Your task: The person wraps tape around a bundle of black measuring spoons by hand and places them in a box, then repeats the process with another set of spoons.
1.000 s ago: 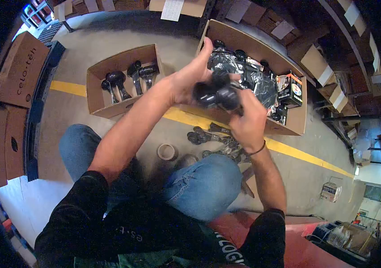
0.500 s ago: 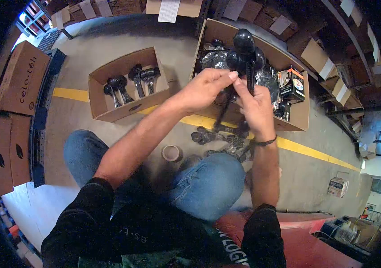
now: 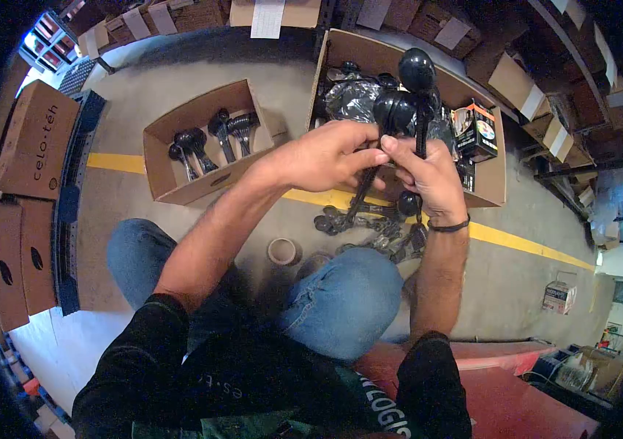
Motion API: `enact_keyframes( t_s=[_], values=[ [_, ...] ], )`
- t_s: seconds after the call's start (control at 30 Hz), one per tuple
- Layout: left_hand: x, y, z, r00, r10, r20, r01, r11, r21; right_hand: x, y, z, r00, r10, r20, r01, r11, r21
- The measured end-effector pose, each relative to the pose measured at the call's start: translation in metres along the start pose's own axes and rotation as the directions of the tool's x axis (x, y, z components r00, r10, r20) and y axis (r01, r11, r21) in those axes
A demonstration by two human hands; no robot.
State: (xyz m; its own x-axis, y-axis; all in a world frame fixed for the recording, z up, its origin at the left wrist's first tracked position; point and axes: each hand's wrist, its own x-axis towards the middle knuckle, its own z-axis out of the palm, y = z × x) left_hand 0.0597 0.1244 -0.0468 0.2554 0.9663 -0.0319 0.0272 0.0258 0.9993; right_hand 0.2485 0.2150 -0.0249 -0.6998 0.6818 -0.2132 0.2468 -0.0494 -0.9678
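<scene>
Both of my hands are up in front of the large box, closed around black ladles. My left hand (image 3: 333, 157) grips black ladles (image 3: 393, 110) whose bowls point up and whose handles slant down toward the floor. In my right hand (image 3: 434, 172) is another black ladle (image 3: 417, 69), its round bowl up and its handle passing behind the fingers. The fingertips of both hands nearly meet between the handles. A small black round end (image 3: 408, 203) shows below my right hand. The exact number of ladles held is hidden by overlap.
An open carton (image 3: 169, 183) at left holds several black utensils (image 3: 231, 132). The large carton (image 3: 498, 183) contains plastic-wrapped items and a black printed box (image 3: 474, 132). More black utensils (image 3: 381, 238) lie on the floor near my knee, beside a tape roll (image 3: 282, 252). Shelving and stacked boxes surround the area.
The right-hand ladle has moved right, farther from the other bowls. My hands have come slightly lower, and the right hand has moved right.
</scene>
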Motion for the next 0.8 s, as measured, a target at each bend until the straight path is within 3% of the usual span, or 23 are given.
enact_keyframes(
  t_s=[0.07, 0.2, 0.27, 0.4, 0.67, 0.77, 0.8],
  values=[
    [0.004, -0.007, -0.009, 0.999, -0.037, 0.005, 0.035, 0.982, 0.184, -0.005, -0.012, 0.010, 0.996, -0.085, -0.015, 0.084, 0.995, -0.049],
    [-0.003, 0.006, -0.013, 0.997, -0.072, 0.017, 0.068, 0.985, 0.161, 0.000, -0.002, 0.008, 0.968, -0.250, -0.005, 0.233, 0.911, -0.339],
    [-0.005, 0.008, -0.013, 0.998, -0.068, 0.009, 0.067, 0.994, 0.086, 0.001, -0.002, 0.009, 0.968, -0.249, -0.022, 0.220, 0.893, -0.393],
    [-0.005, 0.008, -0.011, 0.993, -0.093, -0.078, 0.105, 0.981, 0.163, -0.002, -0.010, 0.018, 0.935, -0.336, -0.109, 0.225, 0.805, -0.550],
    [-0.010, 0.026, -0.017, 0.996, -0.012, -0.086, 0.056, 0.849, 0.525, -0.006, -0.017, 0.018, 0.944, -0.307, -0.124, 0.179, 0.789, -0.588],
    [-0.009, 0.023, -0.016, 0.996, 0.013, -0.086, 0.025, 0.906, 0.423, -0.006, -0.014, 0.018, 0.938, -0.310, -0.155, 0.173, 0.807, -0.565],
    [-0.008, 0.021, -0.016, 0.993, 0.061, -0.096, -0.009, 0.884, 0.467, -0.004, -0.011, 0.018, 0.936, -0.310, -0.164, 0.178, 0.823, -0.540]
  ],
)
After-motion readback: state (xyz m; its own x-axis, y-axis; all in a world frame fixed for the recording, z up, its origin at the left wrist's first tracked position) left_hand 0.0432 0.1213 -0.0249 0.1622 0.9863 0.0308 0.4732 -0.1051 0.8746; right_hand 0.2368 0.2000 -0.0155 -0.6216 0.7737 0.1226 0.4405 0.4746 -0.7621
